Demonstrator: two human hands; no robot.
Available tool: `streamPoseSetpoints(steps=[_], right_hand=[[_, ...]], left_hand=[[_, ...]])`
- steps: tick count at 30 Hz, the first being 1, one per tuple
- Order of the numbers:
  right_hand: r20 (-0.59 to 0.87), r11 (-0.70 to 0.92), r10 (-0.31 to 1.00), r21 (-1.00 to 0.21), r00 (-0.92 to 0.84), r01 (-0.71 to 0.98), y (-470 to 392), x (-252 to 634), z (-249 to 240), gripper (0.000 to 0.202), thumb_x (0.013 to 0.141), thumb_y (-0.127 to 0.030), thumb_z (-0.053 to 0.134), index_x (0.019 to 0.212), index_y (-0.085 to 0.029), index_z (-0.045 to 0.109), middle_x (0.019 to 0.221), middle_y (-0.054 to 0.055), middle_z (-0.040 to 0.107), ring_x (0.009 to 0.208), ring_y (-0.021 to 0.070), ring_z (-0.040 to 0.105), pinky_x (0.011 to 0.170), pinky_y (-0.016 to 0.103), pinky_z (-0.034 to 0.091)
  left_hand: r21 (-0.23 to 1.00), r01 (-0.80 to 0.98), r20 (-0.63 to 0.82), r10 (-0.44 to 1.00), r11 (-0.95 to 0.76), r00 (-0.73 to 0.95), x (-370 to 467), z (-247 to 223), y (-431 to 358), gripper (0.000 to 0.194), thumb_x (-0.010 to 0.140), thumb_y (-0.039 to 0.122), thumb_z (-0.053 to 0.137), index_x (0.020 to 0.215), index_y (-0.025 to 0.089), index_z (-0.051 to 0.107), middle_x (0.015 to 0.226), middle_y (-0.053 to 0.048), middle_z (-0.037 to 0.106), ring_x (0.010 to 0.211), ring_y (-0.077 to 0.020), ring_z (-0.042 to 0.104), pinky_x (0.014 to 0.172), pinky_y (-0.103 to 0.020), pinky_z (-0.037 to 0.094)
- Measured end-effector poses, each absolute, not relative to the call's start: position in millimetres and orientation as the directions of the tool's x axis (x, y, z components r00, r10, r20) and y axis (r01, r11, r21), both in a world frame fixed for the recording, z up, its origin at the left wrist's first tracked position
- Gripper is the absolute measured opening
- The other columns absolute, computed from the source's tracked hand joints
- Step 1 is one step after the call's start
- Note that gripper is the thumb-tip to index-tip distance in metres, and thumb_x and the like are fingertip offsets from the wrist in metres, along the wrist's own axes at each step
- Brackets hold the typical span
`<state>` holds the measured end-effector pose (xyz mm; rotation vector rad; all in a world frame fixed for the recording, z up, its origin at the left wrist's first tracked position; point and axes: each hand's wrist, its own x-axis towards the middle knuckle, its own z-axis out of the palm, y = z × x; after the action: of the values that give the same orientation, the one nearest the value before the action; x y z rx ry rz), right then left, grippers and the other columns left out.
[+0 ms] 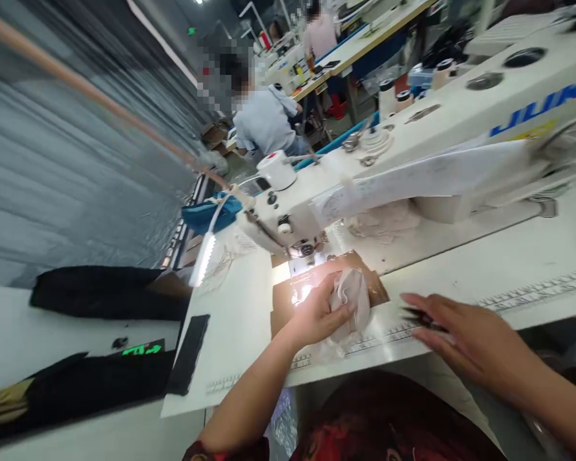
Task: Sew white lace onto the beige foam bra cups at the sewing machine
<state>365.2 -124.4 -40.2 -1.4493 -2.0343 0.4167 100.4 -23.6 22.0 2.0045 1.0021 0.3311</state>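
Note:
My left hand point(319, 314) is closed on a bunched piece of thin, pale fabric point(352, 296) just in front of the sewing machine's needle area point(308, 250). Brown card point(282, 299) under a shiny clear film lies on the machine bed beneath that hand. To the right, over the table's front edge, my right hand point(454, 323) grips small dark thread snips point(425, 318), their blades pointing left toward the fabric. A gap separates the snips from the fabric. The handles are mostly hidden in my palm.
The white JUKI machine arm point(441, 128) spans the upper right, with a paper strip point(413, 182) along it. A lit lamp point(204, 259) hangs left of the needle. Dark garments point(105, 294) lie at left. A person point(266, 118) sits beyond the machine.

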Motion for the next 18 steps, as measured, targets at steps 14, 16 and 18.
streamPoseSetpoints(steps=[14,16,18], right_hand=[[0.163,0.322,0.890,-0.887,-0.426,0.332,-74.2,238.1,11.4,0.031,0.096,-0.039,0.043,0.108,-0.021,0.066,0.102,0.010,0.069,0.088,0.0217,0.064,0.072,0.033,0.054],[0.138,0.288,0.856,-0.928,-0.499,0.237,-70.6,221.0,17.1,0.030,0.095,-0.041,0.046,0.096,-0.020,0.069,0.102,0.009,0.069,0.092,0.0227,0.063,0.079,0.035,0.054],[0.086,0.202,0.832,-0.967,-0.548,0.154,-68.3,209.1,20.9,0.029,0.093,-0.042,0.051,0.095,-0.021,0.071,0.106,0.008,0.069,0.101,0.0245,0.063,0.090,0.038,0.052]], left_hand=[[0.881,0.336,0.138,0.861,-0.332,0.489,15.1,12.0,-66.1,0.027,0.090,0.039,0.057,0.099,0.015,0.065,0.087,-0.005,0.064,0.079,-0.0170,0.058,0.075,-0.029,0.048],[0.907,0.287,0.142,0.866,-0.308,0.479,4.7,12.0,-69.3,0.030,0.091,0.043,0.055,0.085,0.014,0.063,0.078,-0.004,0.060,0.072,-0.0148,0.054,0.068,-0.027,0.045],[0.940,0.240,0.112,0.883,-0.243,0.455,-7.6,11.3,-73.6,0.037,0.090,0.048,0.055,0.075,0.014,0.059,0.072,-0.002,0.054,0.067,-0.0130,0.049,0.063,-0.025,0.041]])
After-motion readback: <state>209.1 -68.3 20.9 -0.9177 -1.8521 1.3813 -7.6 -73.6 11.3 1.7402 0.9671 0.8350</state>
